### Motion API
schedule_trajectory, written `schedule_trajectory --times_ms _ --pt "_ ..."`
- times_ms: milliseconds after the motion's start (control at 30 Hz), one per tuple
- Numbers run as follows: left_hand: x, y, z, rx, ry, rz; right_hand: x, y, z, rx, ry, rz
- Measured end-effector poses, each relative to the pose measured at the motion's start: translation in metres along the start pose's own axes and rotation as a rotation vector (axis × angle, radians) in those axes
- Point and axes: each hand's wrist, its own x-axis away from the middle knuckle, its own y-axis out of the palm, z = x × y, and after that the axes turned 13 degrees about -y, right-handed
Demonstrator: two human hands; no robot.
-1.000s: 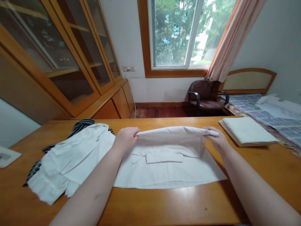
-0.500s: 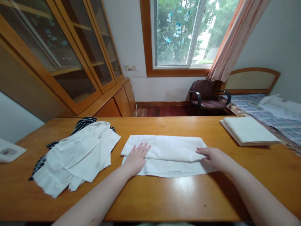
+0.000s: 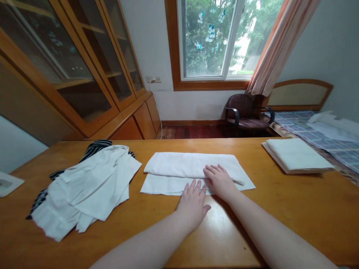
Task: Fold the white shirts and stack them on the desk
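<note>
A folded white cloth [image 3: 176,164] lies in the middle of the wooden table, its upper layer turned over so that a strip of the lower layer shows along the near side. My left hand [image 3: 193,205] is open, fingers spread, with its fingertips on that near strip. Just right of it, my right hand [image 3: 220,181] rests open, palm down, across the upper layer's near edge. The cloth's right end slants out beyond my right hand. Neither hand grips anything.
A loose heap of white cloths [image 3: 92,183] lies on the table's left, over a dark patterned cloth [image 3: 97,147]. At the right stands a stack of folded white cloth [image 3: 300,153]. A white object [image 3: 9,184] sits at the left edge. Beyond the table is an office chair [image 3: 244,110].
Both hands have moved inward from the cloth's two ends to near its middle, the left one also drawing closer to me. The cloth now lies slightly farther away.
</note>
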Motion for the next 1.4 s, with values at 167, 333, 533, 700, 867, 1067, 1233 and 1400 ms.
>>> schedule_trajectory --times_ms 167,333,533,700,867,1067,1233,1400 --pt "-0.003 0.005 -0.007 0.004 -0.019 -0.045 -0.002 -0.002 0.01 -0.124 -0.009 0.139" --pt "0.0 0.001 -0.005 0.039 -0.02 -0.05 0.007 -0.033 0.017 -0.245 -0.174 0.239" --pt "0.003 -0.002 -0.003 0.052 -0.062 -0.071 0.014 -0.051 0.022 -0.277 -0.247 -0.06" --pt "0.003 -0.01 -0.004 0.028 -0.038 -0.092 0.013 -0.046 0.019 -0.312 -0.17 -0.208" --pt "0.005 -0.017 -0.002 -0.001 -0.059 -0.114 0.014 -0.047 0.013 -0.26 -0.209 -0.22" --pt "0.007 -0.021 0.0 -0.009 -0.054 -0.098 0.013 -0.042 0.009 -0.375 -0.125 -0.31" --pt "0.011 -0.031 0.002 0.006 -0.05 -0.079 0.011 -0.045 0.013 -0.536 -0.05 -0.336" --pt "0.011 -0.047 0.001 0.026 -0.051 -0.094 0.011 -0.044 0.02 -0.69 -0.006 -0.332"
